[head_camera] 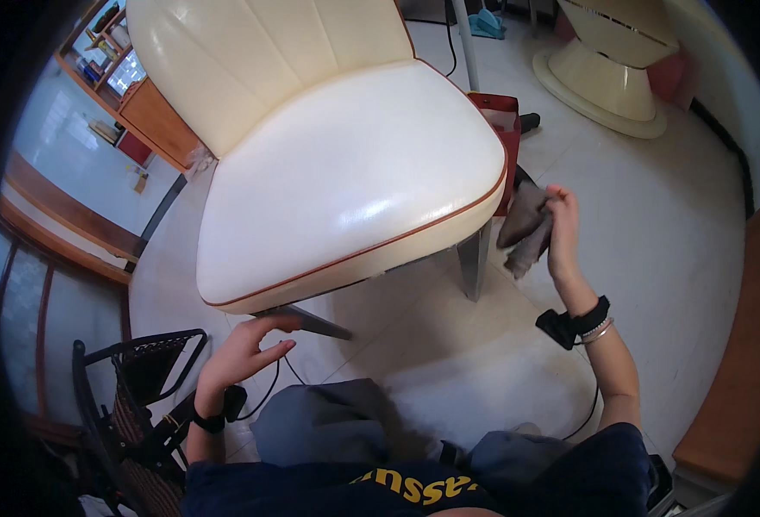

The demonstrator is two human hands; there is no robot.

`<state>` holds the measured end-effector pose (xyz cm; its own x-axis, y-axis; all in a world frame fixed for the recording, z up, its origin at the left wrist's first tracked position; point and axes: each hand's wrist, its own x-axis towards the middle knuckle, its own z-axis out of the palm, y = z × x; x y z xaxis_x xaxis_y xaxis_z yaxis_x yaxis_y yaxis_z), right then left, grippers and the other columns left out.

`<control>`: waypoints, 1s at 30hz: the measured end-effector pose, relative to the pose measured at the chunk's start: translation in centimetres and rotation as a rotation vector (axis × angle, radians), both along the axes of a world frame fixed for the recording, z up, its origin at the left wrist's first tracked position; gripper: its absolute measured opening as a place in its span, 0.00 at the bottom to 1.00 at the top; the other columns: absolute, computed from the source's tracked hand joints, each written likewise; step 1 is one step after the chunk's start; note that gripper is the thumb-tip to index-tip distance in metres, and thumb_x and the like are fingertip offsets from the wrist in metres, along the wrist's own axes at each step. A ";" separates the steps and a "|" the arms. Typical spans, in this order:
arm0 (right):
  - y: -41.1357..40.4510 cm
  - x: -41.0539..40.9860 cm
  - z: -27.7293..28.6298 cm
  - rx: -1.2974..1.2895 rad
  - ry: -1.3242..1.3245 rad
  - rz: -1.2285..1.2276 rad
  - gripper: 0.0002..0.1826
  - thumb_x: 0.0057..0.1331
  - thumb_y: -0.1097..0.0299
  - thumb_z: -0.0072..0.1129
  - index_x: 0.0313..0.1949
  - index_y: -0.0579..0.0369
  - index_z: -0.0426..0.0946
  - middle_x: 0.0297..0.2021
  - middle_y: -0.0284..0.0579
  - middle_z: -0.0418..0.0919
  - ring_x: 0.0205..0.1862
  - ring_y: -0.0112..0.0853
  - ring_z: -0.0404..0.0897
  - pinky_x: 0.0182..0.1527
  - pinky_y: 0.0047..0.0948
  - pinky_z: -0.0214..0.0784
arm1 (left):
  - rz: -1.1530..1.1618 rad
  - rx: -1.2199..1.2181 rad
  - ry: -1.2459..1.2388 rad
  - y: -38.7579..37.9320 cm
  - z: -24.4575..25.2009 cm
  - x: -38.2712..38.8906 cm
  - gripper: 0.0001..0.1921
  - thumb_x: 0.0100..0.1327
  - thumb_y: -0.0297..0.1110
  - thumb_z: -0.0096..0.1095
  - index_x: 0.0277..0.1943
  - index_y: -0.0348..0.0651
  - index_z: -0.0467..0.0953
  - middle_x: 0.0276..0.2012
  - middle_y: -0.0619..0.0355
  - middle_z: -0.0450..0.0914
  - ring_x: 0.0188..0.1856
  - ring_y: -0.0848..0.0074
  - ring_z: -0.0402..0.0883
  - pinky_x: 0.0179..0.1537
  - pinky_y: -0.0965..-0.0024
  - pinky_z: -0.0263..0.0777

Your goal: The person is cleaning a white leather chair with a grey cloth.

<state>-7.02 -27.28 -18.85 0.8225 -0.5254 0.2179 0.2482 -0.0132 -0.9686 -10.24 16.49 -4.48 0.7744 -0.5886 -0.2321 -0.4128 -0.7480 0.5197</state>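
Observation:
In front of me stands a cream leather-look chair point(354, 168) with brown piping along its seat edge and grey legs. Its channelled backrest point(276, 58) rises at the far side. My right hand point(562, 223) is at the right of the seat and grips a crumpled grey-brown cloth point(525, 226), which hangs down clear of the floor. My left hand point(244, 355) is just below the seat's front left corner, with thumb and fingers apart and nothing in it. Whether its fingertips touch the chair cannot be told.
A red bag point(506, 129) stands behind the chair's right side. At the back right is a cream round pedestal base point(599, 90). A black-framed woven chair point(140, 413) is close on my left. A wooden shelf unit point(153, 123) and a blue dustpan point(487, 24) stand farther back.

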 end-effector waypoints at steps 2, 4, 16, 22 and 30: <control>-0.7 -0.2 1.7 -0.049 -0.033 -0.044 0.17 0.62 0.65 0.41 0.50 0.56 0.63 0.43 0.38 0.67 0.46 0.26 0.65 0.52 0.24 0.57 | -0.047 -0.091 -0.043 -3.1 1.4 -0.2 0.16 0.57 0.30 0.59 0.48 0.36 0.73 0.45 0.49 0.78 0.48 0.63 0.77 0.49 0.68 0.69; 0.3 0.1 4.4 0.089 -0.239 -0.052 0.17 0.65 0.64 0.40 0.50 0.56 0.63 0.46 0.40 0.66 0.48 0.27 0.64 0.53 0.25 0.56 | -0.159 -0.149 -0.197 -4.8 3.4 -0.8 0.16 0.54 0.26 0.61 0.47 0.39 0.73 0.44 0.51 0.77 0.47 0.63 0.76 0.49 0.67 0.69; 9.2 -1.0 7.0 -1.015 -0.575 -0.188 0.23 0.53 0.64 0.51 0.51 0.46 0.71 0.57 0.44 0.64 0.60 0.47 0.60 0.59 0.51 0.49 | -0.261 -0.014 -1.029 -15.1 1.1 2.1 0.30 0.48 0.28 0.64 0.57 0.39 0.66 0.57 0.45 0.67 0.57 0.54 0.67 0.57 0.57 0.61; 6.9 1.4 7.3 -0.929 -0.648 -0.161 0.21 0.50 0.66 0.49 0.47 0.47 0.74 0.53 0.42 0.70 0.57 0.46 0.64 0.57 0.47 0.53 | -0.207 0.136 -1.193 -16.1 -0.7 3.3 0.35 0.47 0.38 0.67 0.60 0.42 0.63 0.59 0.42 0.64 0.58 0.52 0.66 0.57 0.55 0.60; 3.3 6.9 7.8 -0.352 -0.580 0.272 0.19 0.59 0.70 0.39 0.48 0.59 0.72 0.49 0.46 0.72 0.53 0.35 0.69 0.58 0.30 0.56 | -0.175 0.163 -1.338 -16.5 -1.9 3.9 0.34 0.47 0.43 0.67 0.58 0.44 0.66 0.56 0.43 0.68 0.55 0.54 0.71 0.53 0.57 0.66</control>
<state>-0.08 -24.02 -11.05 0.6150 -0.1378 0.7764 0.7587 -0.1647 -0.6302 -6.39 -0.01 -6.36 0.3784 -0.7399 0.5562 -0.6223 -0.6481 -0.4388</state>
